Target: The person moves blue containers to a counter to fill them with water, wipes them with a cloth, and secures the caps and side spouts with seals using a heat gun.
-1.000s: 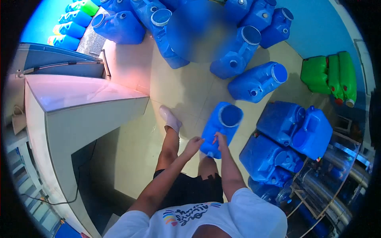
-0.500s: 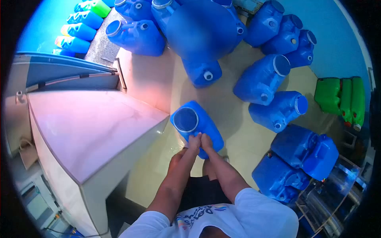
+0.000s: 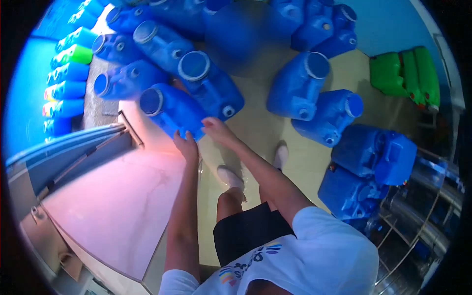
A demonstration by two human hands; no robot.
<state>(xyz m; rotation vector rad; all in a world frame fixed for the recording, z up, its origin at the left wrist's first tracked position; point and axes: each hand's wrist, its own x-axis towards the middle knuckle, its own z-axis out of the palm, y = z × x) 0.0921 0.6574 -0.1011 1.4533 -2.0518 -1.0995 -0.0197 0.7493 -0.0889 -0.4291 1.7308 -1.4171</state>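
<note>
A blue plastic jerrycan (image 3: pixel 179 109) with a wide round lid stands on the floor just beyond the pale counter, close against other blue jerrycans. My left hand (image 3: pixel 187 145) is at its near bottom edge, fingers stretched out and apart against it. My right hand (image 3: pixel 215 129) is beside its near right corner, fingers loosely apart and not wrapped around any handle. Right behind it stands another blue jerrycan (image 3: pixel 214 88) with a pale-rimmed lid.
The pale counter (image 3: pixel 123 201) runs along my left. More blue jerrycans (image 3: pixel 300 83) stand ahead and to the right. Green jerrycans (image 3: pixel 388 73) are by the right wall, and a metal rack (image 3: pixel 418 216) is at the lower right. My feet are on the wet-looking floor (image 3: pixel 211 216).
Both hands gripped the jerrycan in front of my legs before. Now it stands farther forward and left among the others, and my fingers have loosened from it. My view has turned left.
</note>
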